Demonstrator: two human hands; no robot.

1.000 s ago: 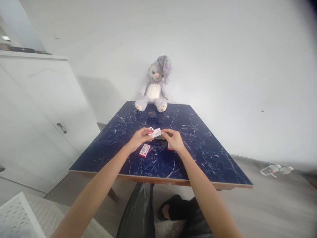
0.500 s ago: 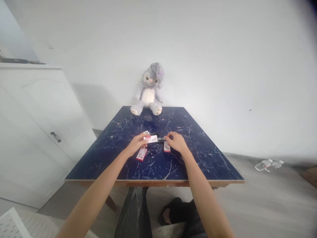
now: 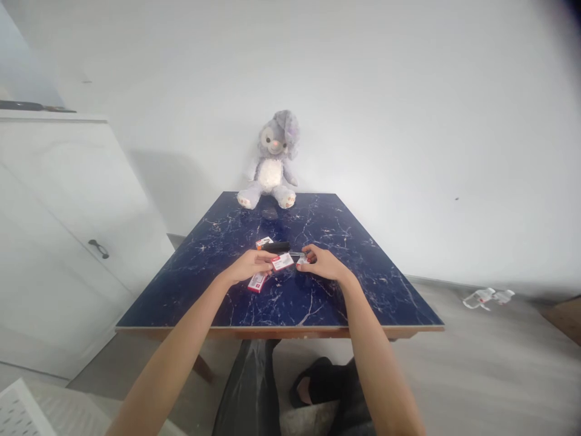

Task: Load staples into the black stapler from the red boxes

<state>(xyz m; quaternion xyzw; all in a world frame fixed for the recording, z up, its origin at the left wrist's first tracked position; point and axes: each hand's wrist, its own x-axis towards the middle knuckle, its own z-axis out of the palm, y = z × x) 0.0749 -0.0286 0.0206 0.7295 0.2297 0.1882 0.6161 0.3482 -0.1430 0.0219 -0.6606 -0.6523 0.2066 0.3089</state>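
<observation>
My left hand (image 3: 252, 265) is closed on a small white-and-red box (image 3: 282, 261), held in the fingers above the table. Under that hand lies another small red-edged box (image 3: 256, 282), partly covered by the fingers. My right hand (image 3: 320, 263) is curled round a small whitish box (image 3: 302, 260), mostly hidden by its fingers. A thin silvery strip (image 3: 298, 254) reaches towards the right fingertips; its kind is unclear. Just beyond the hands are a long black object (image 3: 276, 247) and a white-and-orange packet (image 3: 264, 241), which it partly covers.
A grey plush toy (image 3: 271, 160) sits at the far edge of the dark blue marbled table (image 3: 318, 303), with a small dark object (image 3: 270, 214) before its feet. A white cabinet (image 3: 59, 230) stands at left. Clear plastic bottles (image 3: 481, 298) lie on the floor at right.
My left hand has lowered and tilted its box. My right hand has come down over the box that lay below it. The view has shifted slightly.
</observation>
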